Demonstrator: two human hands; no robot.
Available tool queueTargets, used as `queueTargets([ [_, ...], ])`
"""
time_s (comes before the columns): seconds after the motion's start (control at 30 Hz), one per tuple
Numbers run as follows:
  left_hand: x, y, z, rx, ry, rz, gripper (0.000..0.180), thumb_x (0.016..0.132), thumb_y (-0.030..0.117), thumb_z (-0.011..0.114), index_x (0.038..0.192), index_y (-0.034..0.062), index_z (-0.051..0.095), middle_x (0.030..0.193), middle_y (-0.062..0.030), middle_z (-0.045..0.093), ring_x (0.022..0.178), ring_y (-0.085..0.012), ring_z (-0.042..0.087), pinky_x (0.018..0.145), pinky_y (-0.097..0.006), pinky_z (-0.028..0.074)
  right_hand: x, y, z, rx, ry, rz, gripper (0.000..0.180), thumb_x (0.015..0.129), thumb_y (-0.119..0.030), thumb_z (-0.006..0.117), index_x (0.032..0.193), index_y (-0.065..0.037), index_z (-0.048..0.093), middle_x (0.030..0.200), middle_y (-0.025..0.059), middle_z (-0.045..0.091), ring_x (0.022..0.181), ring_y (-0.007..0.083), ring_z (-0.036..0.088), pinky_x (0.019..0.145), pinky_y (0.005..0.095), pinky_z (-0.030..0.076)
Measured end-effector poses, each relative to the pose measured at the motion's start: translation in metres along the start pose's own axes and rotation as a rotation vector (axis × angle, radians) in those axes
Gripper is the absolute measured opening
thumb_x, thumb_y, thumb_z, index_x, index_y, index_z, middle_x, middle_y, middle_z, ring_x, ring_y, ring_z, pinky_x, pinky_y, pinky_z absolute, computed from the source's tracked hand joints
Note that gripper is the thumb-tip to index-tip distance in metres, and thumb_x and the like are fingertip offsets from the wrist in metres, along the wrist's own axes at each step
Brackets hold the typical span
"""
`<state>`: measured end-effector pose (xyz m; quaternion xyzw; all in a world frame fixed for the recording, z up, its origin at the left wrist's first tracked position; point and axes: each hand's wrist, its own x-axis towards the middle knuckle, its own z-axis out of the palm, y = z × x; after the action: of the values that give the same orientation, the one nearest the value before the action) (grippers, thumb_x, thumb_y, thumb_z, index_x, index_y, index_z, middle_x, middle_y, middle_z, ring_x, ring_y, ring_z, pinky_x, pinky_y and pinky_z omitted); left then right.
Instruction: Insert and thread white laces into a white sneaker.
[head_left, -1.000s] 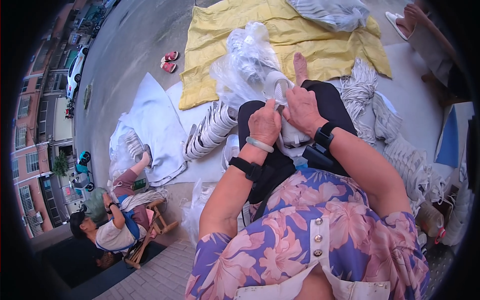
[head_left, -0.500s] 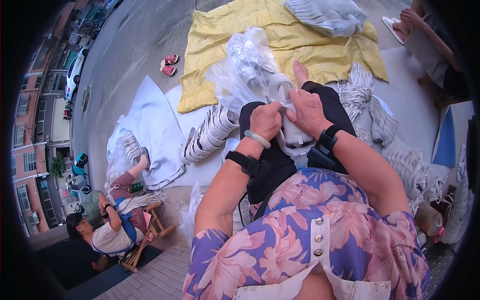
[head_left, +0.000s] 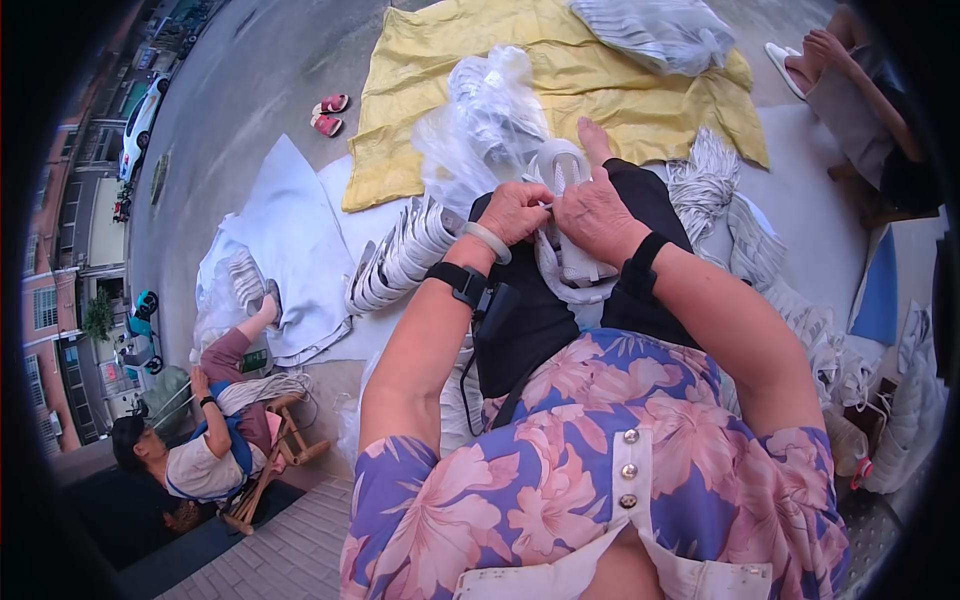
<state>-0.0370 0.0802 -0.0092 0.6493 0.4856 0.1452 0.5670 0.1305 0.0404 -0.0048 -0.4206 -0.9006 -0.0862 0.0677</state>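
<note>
A white shoe upper (head_left: 578, 262) lies across my lap, its rounded, meshed end pointing away from me between my knees. My right hand (head_left: 598, 218) is closed on its side, thumb and fingers pinched together near the eyelet edge. Just left of it, my left hand (head_left: 514, 212) pinches what looks like a thin white shoelace at the same edge. The fingertips of both hands almost meet, and they hide part of the lace. Beside my left knee lies a row of nested white shoe uppers (head_left: 400, 258). A bundle of white laces (head_left: 703, 180) lies past my right knee.
Ahead, a yellow sheet (head_left: 640, 110) bears clear plastic bags (head_left: 490, 110) of white pieces. More uppers (head_left: 800, 310) are heaped at right. One person (head_left: 215, 450) sits at lower left, another (head_left: 860, 110) at upper right. Red slippers (head_left: 328, 115) lie on the ground.
My left hand has shifted a little left and turned, drawing slightly off the shoe upper. My right hand has moved slightly down and left. The person at left has lowered their hands.
</note>
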Motion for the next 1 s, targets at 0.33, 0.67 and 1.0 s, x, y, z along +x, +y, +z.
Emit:
queueTargets([
  [0.33,-0.002,-0.005,0.007,0.04,0.051,0.009,0.015,0.074,0.006,0.057,0.088,0.0027,0.06,0.058,0.0005,0.056,0.051,-0.0061,0.05,0.045,-0.022,0.041,0.014,0.0,-0.006,0.184,-0.089,-0.014,0.013,0.069,-0.016,0.057,0.06,-0.009,0.063,0.057,0.0062,0.059,0.056,0.0221,0.061,0.048,0.0352,0.042],
  [0.67,-0.014,0.001,0.024,0.402,0.425,0.2,0.031,0.071,0.014,0.061,0.098,0.0053,0.048,0.055,-0.0116,0.055,0.053,-0.0284,0.058,0.053,-0.037,0.044,-0.095,0.023,-0.081,0.474,-0.042,-0.244,0.02,0.064,-0.017,0.062,0.052,-0.013,0.047,0.067,0.0019,0.047,0.064,0.0174,0.048,0.067,0.0319,0.037],
  [1.0,-0.01,0.011,0.027,0.616,0.341,0.317,0.044,0.074,0.022,0.057,0.116,0.0127,0.047,0.08,-0.0201,0.063,0.078,-0.0386,0.06,0.069,-0.045,0.048,-0.008,-0.001,-0.056,1.633,0.184,0.249,0.023,0.084,-0.011,0.047,0.066,0.002,0.054,0.078,0.0095,0.059,0.073,0.0155,0.056,0.07,0.026,0.043],
])
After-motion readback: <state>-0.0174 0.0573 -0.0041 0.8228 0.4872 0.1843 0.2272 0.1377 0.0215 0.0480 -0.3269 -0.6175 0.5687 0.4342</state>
